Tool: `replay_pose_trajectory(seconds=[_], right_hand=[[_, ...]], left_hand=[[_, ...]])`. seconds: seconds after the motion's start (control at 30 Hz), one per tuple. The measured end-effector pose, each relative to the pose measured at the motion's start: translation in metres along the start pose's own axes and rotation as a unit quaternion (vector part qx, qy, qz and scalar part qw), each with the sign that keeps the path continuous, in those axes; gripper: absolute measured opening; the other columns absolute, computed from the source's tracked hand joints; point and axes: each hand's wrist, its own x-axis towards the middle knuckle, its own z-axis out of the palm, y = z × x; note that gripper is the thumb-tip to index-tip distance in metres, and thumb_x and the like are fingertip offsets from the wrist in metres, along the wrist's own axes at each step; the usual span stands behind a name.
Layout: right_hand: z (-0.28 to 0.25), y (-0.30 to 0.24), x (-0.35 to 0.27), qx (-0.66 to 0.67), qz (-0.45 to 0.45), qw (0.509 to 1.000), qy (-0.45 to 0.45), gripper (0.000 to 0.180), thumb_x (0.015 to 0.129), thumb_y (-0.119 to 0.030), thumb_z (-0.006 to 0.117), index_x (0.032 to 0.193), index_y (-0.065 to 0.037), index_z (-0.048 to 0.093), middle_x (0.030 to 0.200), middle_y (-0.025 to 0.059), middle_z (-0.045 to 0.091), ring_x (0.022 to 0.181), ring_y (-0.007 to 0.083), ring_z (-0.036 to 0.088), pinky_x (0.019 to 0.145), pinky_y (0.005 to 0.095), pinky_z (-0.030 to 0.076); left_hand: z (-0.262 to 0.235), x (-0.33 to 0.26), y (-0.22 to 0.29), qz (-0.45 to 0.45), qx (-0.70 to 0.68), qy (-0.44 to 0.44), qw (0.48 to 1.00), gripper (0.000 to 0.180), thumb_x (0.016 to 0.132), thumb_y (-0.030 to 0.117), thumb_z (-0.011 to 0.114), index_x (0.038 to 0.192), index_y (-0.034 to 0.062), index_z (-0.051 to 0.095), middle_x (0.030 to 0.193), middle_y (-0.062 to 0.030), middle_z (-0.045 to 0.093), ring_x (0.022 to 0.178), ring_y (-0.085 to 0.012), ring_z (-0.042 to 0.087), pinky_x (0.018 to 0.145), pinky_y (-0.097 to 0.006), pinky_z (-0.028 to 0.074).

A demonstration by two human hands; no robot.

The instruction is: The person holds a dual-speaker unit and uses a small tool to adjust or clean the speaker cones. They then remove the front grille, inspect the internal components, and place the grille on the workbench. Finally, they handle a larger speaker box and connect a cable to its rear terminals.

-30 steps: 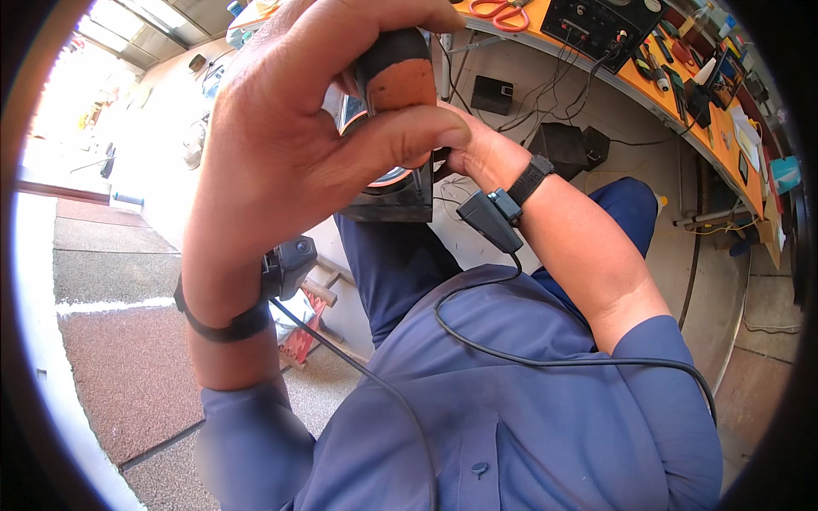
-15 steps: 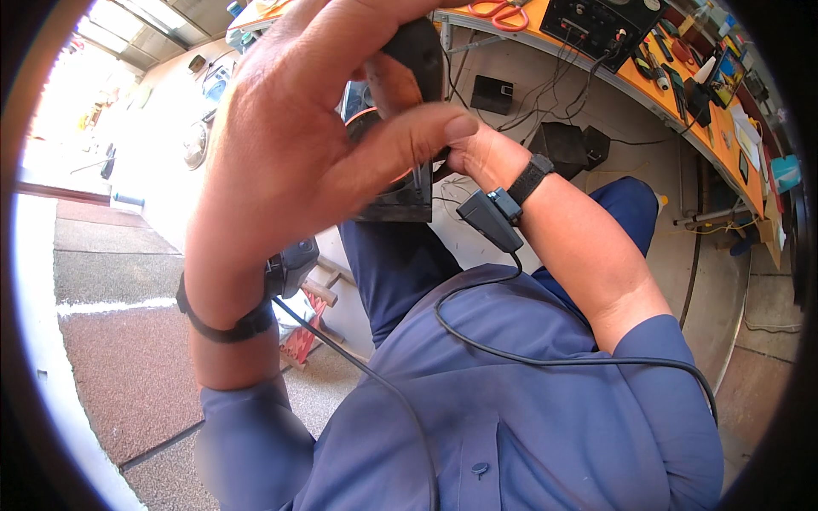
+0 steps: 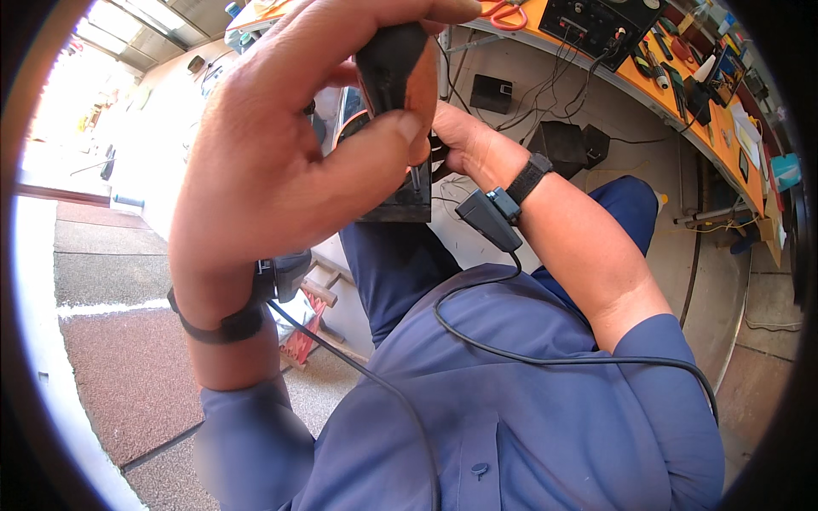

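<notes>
My left hand (image 3: 281, 153) is raised close to the camera, its thumb and fingers wrapped around the black and orange handle of a screwdriver (image 3: 396, 64). The thin metal shaft (image 3: 415, 180) points down at a dark boxy device (image 3: 396, 200) held over my lap. My right hand (image 3: 473, 145) reaches in from the right and grips that device from behind; its fingers are mostly hidden by the screwdriver and my left hand. Each wrist wears a black strap with a small black unit and cable.
An orange workbench (image 3: 673, 94) curves along the top right, carrying a black instrument box (image 3: 596, 21), scissors with orange handles (image 3: 503, 13) and several hand tools. Black boxes and cables (image 3: 562, 140) hang under the bench. Paved floor (image 3: 111, 366) lies to the left.
My left hand turned the screwdriver handle in its fingers; the orange part has rotated away and more black shows. The hand sits slightly higher. The right arm stayed put.
</notes>
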Motion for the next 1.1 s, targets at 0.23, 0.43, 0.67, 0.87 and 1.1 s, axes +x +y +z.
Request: replay_pose_trajectory(seconds=[0.23, 0.43, 0.67, 0.87, 1.1], right_hand=[[0.02, -0.004, -0.02, -0.028, -0.016, 0.995, 0.097, 0.065, 0.104, -0.053, 0.047, 0.142, -0.001, 0.056, 0.124, 0.0176, 0.073, 0.106, 0.0242, 0.075, 0.092, 0.0384, 0.064], [0.023, -0.011, -0.014, 0.012, 0.018, 0.998, 0.065, 0.062, 0.104, -0.05, 0.046, 0.14, -0.001, 0.057, 0.121, 0.0171, 0.074, 0.104, 0.024, 0.076, 0.092, 0.0386, 0.064], [0.021, -0.011, -0.014, -0.011, 0.03, 0.997, 0.066, 0.064, 0.104, -0.051, 0.045, 0.142, 0.0, 0.055, 0.121, 0.0185, 0.074, 0.103, 0.0244, 0.076, 0.092, 0.038, 0.064], [0.026, -0.011, -0.024, -0.023, -0.005, 0.995, 0.1, 0.066, 0.105, -0.052, 0.044, 0.144, 0.0, 0.055, 0.123, 0.0185, 0.073, 0.107, 0.0253, 0.075, 0.092, 0.0396, 0.063], [0.015, -0.007, -0.007, 0.01, 0.005, 0.999, 0.046, 0.065, 0.103, -0.052, 0.049, 0.142, -0.001, 0.058, 0.126, 0.0173, 0.072, 0.109, 0.0242, 0.074, 0.093, 0.0397, 0.063]], left_hand=[[0.033, 0.014, 0.01, -0.031, 0.058, 0.13, 0.989, 0.054, 0.084, 0.013, 0.089, 0.128, 0.0001, 0.06, 0.107, -0.0097, 0.07, 0.086, -0.0155, 0.071, 0.078, -0.031, 0.058], [0.011, 0.011, 0.016, 0.002, 0.101, 0.034, 0.994, 0.053, 0.09, 0.017, 0.084, 0.132, -0.0003, 0.056, 0.117, -0.0143, 0.068, 0.1, -0.0189, 0.073, 0.092, -0.033, 0.058], [0.012, 0.004, 0.011, -0.064, -0.005, 0.036, 0.997, 0.061, 0.088, 0.021, 0.085, 0.138, 0.0044, 0.054, 0.121, -0.0139, 0.067, 0.109, -0.0226, 0.071, 0.097, -0.032, 0.057], [0.014, 0.0, -0.003, -0.056, 0.097, 0.054, 0.992, 0.051, 0.089, 0.024, 0.086, 0.125, 0.0034, 0.057, 0.097, -0.0073, 0.068, 0.093, -0.0166, 0.074, 0.077, -0.028, 0.059], [0.019, 0.001, -0.004, -0.088, -0.081, 0.11, 0.987, 0.028, 0.101, 0.013, 0.07, 0.119, -0.0003, 0.054, 0.092, -0.0107, 0.067, 0.083, -0.016, 0.074, 0.063, -0.025, 0.057]])
